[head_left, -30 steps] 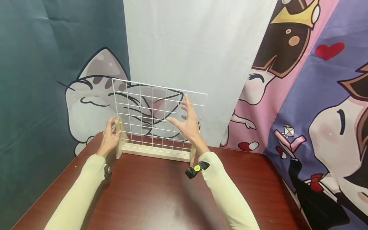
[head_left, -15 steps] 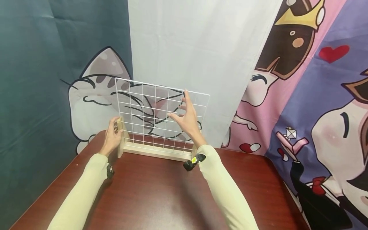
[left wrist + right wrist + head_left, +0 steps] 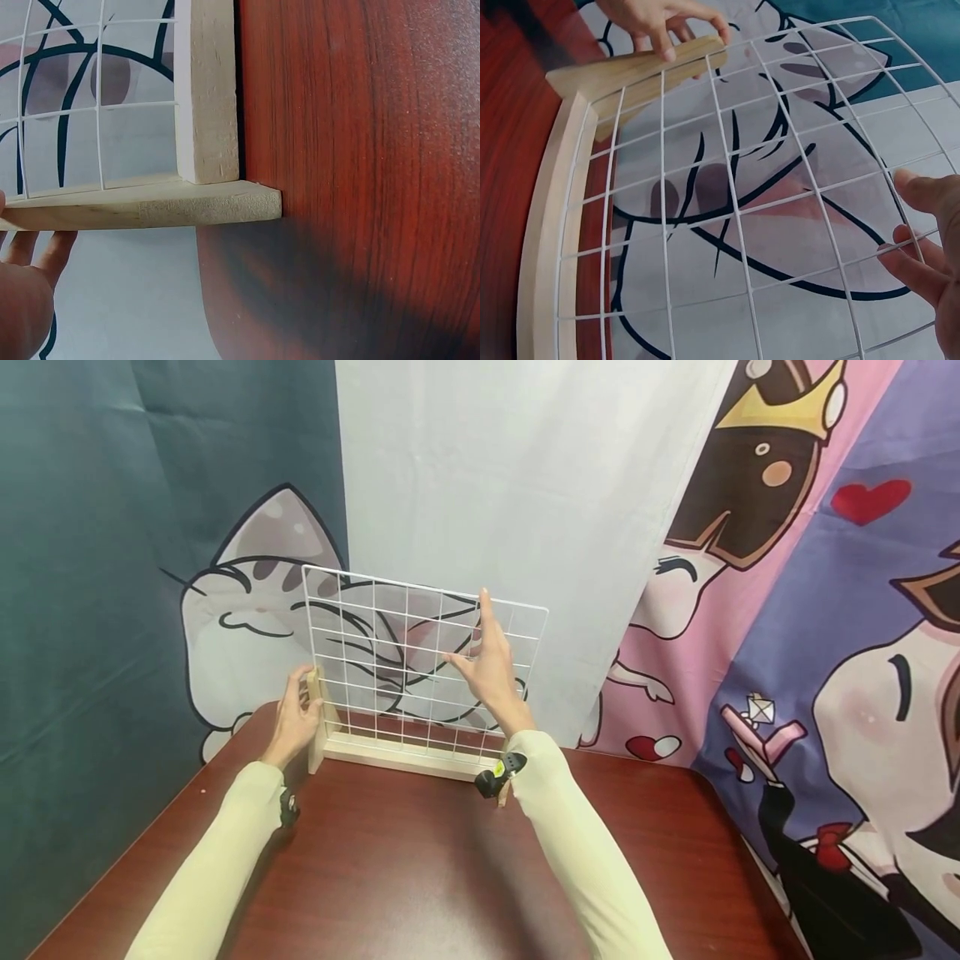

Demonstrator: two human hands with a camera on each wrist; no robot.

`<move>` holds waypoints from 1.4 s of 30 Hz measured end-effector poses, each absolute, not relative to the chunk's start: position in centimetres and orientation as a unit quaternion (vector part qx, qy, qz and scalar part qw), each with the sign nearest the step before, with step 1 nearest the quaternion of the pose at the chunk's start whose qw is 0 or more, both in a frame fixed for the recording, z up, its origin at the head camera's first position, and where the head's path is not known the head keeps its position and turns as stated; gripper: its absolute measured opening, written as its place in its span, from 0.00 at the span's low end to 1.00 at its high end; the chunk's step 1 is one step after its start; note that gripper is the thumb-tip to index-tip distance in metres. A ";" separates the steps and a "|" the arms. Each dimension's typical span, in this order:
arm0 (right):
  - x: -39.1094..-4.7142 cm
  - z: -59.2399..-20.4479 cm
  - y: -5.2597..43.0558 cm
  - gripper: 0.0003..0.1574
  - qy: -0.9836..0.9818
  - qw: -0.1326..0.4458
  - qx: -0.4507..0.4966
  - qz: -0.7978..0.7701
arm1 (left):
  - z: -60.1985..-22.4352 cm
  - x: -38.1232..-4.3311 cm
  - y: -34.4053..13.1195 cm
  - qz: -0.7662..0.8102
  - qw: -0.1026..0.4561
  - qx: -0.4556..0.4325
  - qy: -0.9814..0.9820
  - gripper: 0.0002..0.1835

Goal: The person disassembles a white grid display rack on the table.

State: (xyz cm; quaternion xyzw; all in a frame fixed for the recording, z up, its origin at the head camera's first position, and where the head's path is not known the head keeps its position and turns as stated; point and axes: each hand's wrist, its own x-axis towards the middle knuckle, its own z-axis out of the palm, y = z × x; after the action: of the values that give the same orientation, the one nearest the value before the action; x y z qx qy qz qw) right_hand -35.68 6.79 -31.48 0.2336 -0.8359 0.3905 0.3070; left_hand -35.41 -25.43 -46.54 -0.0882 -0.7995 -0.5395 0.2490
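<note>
A white wire grid panel stands upright in a pale wooden stand with a bottom bar and side posts. My left hand grips the left wooden post, fingers curled round its edge; the left wrist view shows the fingertips along the post. Towards the panel's right side, my right hand is held up with its index finger extended near the top wire and its thumb spread. In the right wrist view the thumb and fingertips lie close to the grid wires; firm contact is unclear.
The stand is on a reddish-brown table. Behind it hangs a cloth backdrop with cartoon figures, close to the table's back edge. A black wrist camera partly hides the stand's right foot.
My right hand has risen slightly against the grid, its index fingertip now level with the top wire. My left hand keeps its hold on the post. The head view has shifted a little.
</note>
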 end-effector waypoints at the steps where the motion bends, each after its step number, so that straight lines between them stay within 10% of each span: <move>1: -35.8 -31.5 6.7 0.73 -0.839 0.311 0.231 0.383 | -46.6 -35.4 -25.4 -0.539 0.248 -0.088 -0.800 0.34; 42: -36.1 -31.1 5.9 0.76 -0.870 0.309 0.183 0.338 | -45.8 -35.0 -26.4 -0.548 0.196 -0.128 -0.803 0.37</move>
State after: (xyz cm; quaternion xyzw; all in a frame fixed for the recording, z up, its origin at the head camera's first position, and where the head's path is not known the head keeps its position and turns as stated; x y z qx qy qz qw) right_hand -36.05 5.85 -31.15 0.1834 -0.8698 0.3381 0.3091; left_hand -35.04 -26.42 -45.84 -0.1280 -0.8030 -0.5481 0.1959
